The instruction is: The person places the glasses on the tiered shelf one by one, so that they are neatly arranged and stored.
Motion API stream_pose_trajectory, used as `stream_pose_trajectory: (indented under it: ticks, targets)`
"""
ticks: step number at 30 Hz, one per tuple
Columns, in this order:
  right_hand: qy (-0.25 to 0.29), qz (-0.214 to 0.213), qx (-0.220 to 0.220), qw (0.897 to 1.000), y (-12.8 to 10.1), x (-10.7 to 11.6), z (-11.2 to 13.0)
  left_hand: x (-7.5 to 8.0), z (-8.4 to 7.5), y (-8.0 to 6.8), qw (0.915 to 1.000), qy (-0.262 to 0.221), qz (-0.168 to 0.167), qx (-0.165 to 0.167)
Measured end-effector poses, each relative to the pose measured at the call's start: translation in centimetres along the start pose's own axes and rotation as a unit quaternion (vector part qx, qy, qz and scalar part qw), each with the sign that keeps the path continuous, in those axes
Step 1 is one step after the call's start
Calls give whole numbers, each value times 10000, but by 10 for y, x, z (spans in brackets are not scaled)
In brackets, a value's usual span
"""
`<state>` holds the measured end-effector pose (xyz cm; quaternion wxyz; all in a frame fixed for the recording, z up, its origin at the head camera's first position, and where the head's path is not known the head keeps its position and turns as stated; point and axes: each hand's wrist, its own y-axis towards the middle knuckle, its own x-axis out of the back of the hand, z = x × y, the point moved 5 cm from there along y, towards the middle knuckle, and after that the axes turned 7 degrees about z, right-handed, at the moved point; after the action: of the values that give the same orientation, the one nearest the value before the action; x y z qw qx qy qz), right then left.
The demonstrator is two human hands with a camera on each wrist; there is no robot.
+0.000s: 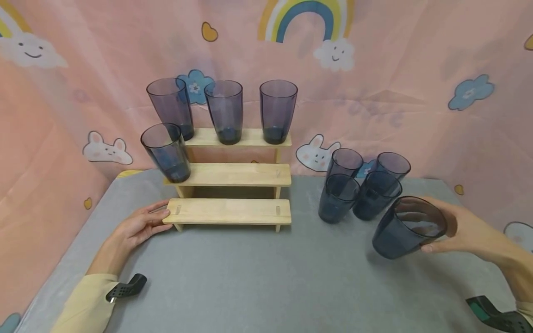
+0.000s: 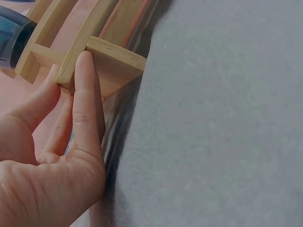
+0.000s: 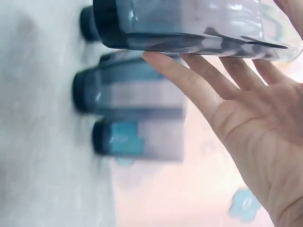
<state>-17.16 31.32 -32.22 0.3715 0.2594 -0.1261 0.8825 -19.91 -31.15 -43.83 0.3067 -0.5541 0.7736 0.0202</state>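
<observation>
A dark blue tumbler [image 1: 405, 229] tilts in the person's right hand [image 1: 462, 231], lifted off the grey table [image 1: 250, 277] just right of four more tumblers [image 1: 360, 187] standing together. The fingers wrap round its upper wall, thumb near the rim. The right wrist view shows those fingers [image 3: 199, 80] spread along the glass [image 3: 189, 23], a detail hidden from the head camera.

The left hand [image 1: 139, 226] lies flat, fingers straight, against the left end of a three-step wooden rack [image 1: 231, 178]. The left wrist view shows a fingertip [image 2: 85, 71] pressing the bottom step's corner [image 2: 113, 64]. Four tumblers [image 1: 225, 111] stand on the rack.
</observation>
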Motion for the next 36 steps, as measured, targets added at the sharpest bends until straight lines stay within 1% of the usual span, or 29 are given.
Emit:
stream_pose_trajectory:
  ticks: [2, 5, 6, 8, 10, 12, 14, 16, 17, 19, 23, 27, 32, 36]
  targets:
    - [7, 83, 251, 9997, 10, -1, 11, 0, 1, 0, 10000, -72, 26, -4]
    - [112, 188, 743, 9970, 23, -3, 26, 0, 1, 0, 9998, -172, 118, -26]
    - [206, 187, 872, 9958, 27, -3, 31, -1, 1, 0, 9997, -194, 142, -31]
    - [270, 27, 951, 9951, 36, -4, 40, -2, 0, 0, 9996, -218, 153, -50]
    - [243, -251, 868, 9956, 45, -5, 48, -2, -1, -1, 9996, -236, 133, -42]
    - [355, -446, 803, 9951, 55, -7, 55, -2, -1, -1, 9996, -257, 120, -41]
    - [258, -713, 647, 9950, 66, -9, 60, -2, -1, -1, 9995, -282, 108, -33]
    - [303, -846, 610, 9941, 76, -11, 63, -3, -1, -2, 9995, -286, 110, -38]
    - [439, -860, 646, 9932, 81, -11, 64, -3, -1, -2, 9995, -281, 113, -39]
    - [514, -967, 628, 9920, 90, -14, 67, -4, -1, -2, 9996, -260, 116, -41]
    - [1061, -969, 740, 9869, 108, -21, 71, -4, -1, -2, 9996, -222, 128, -73]
    - [1345, -990, 704, 9834, 125, -27, 73, -3, 1, -1, 9996, -216, 136, -81]
    - [1314, -982, 609, 9846, 145, -34, 74, -2, 1, 0, 9994, -278, 163, -93]
    - [1315, -1003, 667, 9840, 162, -40, 76, -2, 0, -1, 9995, -266, 146, -81]
